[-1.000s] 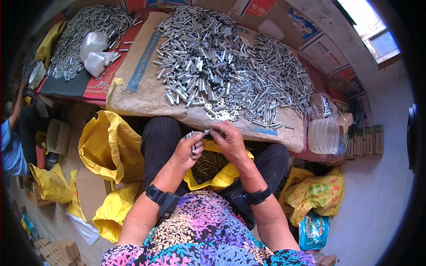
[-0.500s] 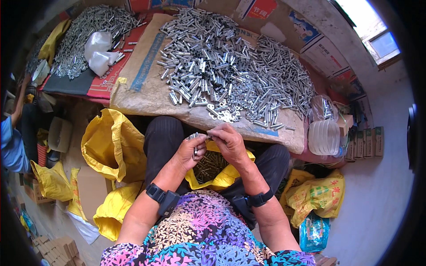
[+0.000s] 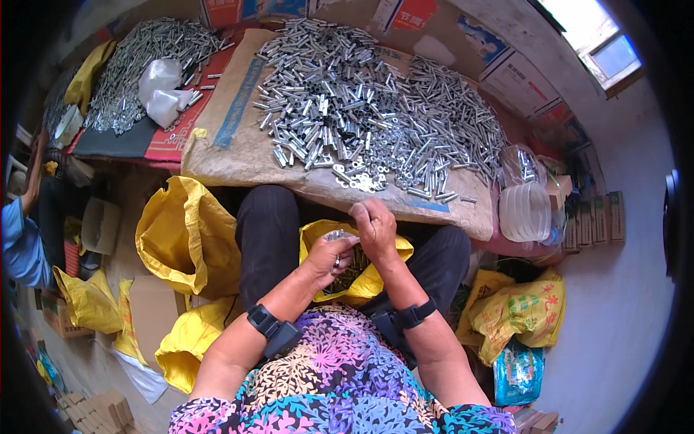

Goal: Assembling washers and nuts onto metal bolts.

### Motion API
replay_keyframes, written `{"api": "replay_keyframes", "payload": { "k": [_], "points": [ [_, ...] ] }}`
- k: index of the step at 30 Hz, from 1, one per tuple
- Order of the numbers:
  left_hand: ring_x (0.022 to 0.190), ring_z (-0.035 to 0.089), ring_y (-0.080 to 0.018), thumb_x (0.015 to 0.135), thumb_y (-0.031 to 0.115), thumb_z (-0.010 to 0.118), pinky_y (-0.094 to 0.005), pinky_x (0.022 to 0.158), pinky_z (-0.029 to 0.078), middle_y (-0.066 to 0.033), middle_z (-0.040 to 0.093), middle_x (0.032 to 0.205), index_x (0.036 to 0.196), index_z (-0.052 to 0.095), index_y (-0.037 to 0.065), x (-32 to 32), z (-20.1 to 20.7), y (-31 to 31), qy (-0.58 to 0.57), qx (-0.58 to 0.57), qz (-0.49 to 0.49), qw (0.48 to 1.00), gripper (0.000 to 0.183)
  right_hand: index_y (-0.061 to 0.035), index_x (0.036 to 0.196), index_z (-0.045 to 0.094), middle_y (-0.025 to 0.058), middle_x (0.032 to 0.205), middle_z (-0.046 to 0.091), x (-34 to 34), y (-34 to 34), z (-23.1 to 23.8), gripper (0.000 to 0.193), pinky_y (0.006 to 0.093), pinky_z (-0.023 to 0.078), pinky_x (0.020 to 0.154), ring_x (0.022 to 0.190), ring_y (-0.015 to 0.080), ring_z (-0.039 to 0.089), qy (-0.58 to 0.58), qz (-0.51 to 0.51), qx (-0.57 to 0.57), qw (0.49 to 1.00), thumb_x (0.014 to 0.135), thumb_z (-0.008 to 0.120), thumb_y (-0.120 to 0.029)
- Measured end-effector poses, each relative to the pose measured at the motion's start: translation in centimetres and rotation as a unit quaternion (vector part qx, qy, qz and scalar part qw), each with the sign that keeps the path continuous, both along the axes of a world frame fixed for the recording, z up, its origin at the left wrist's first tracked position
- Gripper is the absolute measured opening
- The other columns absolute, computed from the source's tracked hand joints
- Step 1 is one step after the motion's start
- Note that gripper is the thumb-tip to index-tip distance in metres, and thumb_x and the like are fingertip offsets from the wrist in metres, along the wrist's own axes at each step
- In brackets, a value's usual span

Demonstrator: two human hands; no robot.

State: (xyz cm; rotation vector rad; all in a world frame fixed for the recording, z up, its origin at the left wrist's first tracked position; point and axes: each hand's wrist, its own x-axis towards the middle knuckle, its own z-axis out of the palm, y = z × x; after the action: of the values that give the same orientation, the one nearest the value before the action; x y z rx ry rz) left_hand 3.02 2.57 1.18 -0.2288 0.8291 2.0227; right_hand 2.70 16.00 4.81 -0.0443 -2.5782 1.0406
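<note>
While left hand (image 3: pixel 325 258) holds metal pieces (image 3: pixel 335 235), right hand (image 3: pixel 376 228) hovers near.

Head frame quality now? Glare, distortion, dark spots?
Head view: window blown out, upper right; washers glinting near-white; fisheye bowing the worktop's near edge, corners black; inside of the yellow bag between the knees shadowed; metal pieces in the left hand small, fine detail unclear.

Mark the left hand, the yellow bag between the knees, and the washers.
Left hand (image 3: pixel 324 257): head view, base of the thumb.
Yellow bag (image 3: pixel 366 288): head view, near rim.
Washers (image 3: pixel 359 179): head view, middle of the loose cluster.
</note>
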Motion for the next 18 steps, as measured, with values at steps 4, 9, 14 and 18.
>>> {"api": "replay_keyframes", "payload": {
  "k": [4,9,14,18],
  "points": [
    [0.04,0.039,-0.0058,0.086,0.017,0.059,-0.0199,0.033,0.025,0.0049,0.043,0.056,0.075,0.051,0.013,0.8,0.1,1.3,0.035,-0.035,0.017,0.999,0.014,0.0016,0.088,0.06,0.0119,0.082,0.055,-0.6,0.0,-1.9,0.047,0.032,0.041,0.077,0.08,0.024,0.054,0.013,-0.009,-0.198,0.98,0.096,0.035,-0.037],
    [0.042,0.039,-0.0053,0.084,0.018,0.059,-0.0208,0.036,0.026,0.0043,0.049,0.06,0.072,0.055,0.013,0.6,-1.3,0.7,0.058,-0.132,0.05,0.988,0.014,0.0011,0.102,0.058,0.0143,0.094,0.057,1.4,-1.8,-0.6,0.048,0.0336,0.04,0.087,0.093,0.0284,0.054,0.022,0.083,-0.199,0.976,0.096,0.035,-0.04],
    [0.044,0.038,-0.0042,0.085,0.017,0.057,-0.0206,0.037,0.026,0.0053,0.045,0.06,0.092,0.058,0.01,0.7,0.0,0.2,0.11,-0.204,-0.027,0.972,0.01,-0.0007,0.103,0.06,0.0117,0.095,0.058,0.4,-0.3,-0.7,0.029,0.0307,0.043,0.083,0.093,0.0225,0.057,0.02,0.005,-0.18,0.983,0.092,0.05,-0.025],
    [0.044,0.036,-0.004,0.086,0.014,0.057,-0.0194,0.036,0.027,0.0049,0.043,0.06,0.105,0.053,0.007,-0.2,-0.4,-0.9,0.079,-0.175,-0.018,0.981,0.02,-0.0054,0.096,0.062,0.0118,0.089,0.059,-1.1,0.4,-0.3,0.017,0.0369,0.045,0.078,0.087,0.0309,0.057,0.067,0.016,-0.082,0.994,0.08,0.061,-0.01]
  ]
}}
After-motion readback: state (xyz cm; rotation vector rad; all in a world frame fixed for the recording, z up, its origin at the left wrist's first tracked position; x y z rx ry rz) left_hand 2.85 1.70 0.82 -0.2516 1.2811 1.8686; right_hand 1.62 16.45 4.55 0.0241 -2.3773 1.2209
